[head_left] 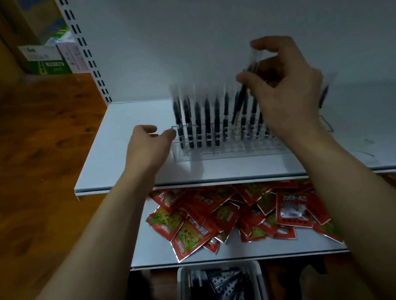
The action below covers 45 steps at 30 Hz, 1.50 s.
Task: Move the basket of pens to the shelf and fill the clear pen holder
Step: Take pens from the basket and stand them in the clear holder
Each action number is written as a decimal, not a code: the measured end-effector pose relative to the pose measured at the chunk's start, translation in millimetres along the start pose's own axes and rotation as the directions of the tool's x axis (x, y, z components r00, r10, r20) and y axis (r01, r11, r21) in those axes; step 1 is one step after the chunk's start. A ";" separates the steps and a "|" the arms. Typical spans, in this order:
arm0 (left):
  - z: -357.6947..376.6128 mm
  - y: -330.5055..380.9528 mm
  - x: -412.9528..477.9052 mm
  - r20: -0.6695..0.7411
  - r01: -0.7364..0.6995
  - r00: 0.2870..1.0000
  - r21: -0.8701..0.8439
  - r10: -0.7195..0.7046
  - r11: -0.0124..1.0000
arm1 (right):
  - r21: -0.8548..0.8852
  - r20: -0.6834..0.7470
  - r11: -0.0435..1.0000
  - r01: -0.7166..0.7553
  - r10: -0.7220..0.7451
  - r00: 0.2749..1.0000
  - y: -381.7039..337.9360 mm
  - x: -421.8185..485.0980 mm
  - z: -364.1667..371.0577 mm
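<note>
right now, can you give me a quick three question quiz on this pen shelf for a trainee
1. True or false: the basket of pens sits on the upper shelf beside the clear pen holder.
2. The right hand pinches: A scissors, B a pen, C nothing.
3. Fill in: the red snack packets lie on the ____ shelf.

Key: 1 false; 2 B; 3 lower shelf.

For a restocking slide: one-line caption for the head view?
Right hand holds a pen at the clear pen holder on the shelf; left hand touches its end; basket sits below.
</note>
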<state>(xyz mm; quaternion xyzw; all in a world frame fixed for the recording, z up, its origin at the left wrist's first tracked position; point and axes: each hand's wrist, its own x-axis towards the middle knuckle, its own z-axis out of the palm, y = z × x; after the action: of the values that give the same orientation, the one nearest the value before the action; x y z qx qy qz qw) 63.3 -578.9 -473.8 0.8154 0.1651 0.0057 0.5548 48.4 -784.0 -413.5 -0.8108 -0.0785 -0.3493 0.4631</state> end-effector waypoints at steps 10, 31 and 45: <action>26.1 -1.8 11.3 0.037 -0.001 0.999 -0.005 0.001 1.000 | 0.058 0.016 0.998 -0.003 0.002 1.000 12.3 1.8 21.6; -1.2 -25.7 -77.4 0.084 -0.118 0.990 0.108 0.110 0.987 | -0.172 0.365 0.984 -0.050 0.110 0.924 7.3 -71.9 -19.3; 38.6 -127.6 -141.5 0.410 -0.249 0.911 0.471 0.040 0.846 | -0.542 0.694 0.811 -0.221 0.580 0.427 61.9 -192.8 -25.3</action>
<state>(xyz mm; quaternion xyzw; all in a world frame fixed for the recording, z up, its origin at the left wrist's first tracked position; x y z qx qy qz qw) -96.6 -610.7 -579.7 0.9285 -0.0147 -0.1562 0.3367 -79.6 -801.1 -571.5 -0.9404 -0.0227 0.1970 0.2762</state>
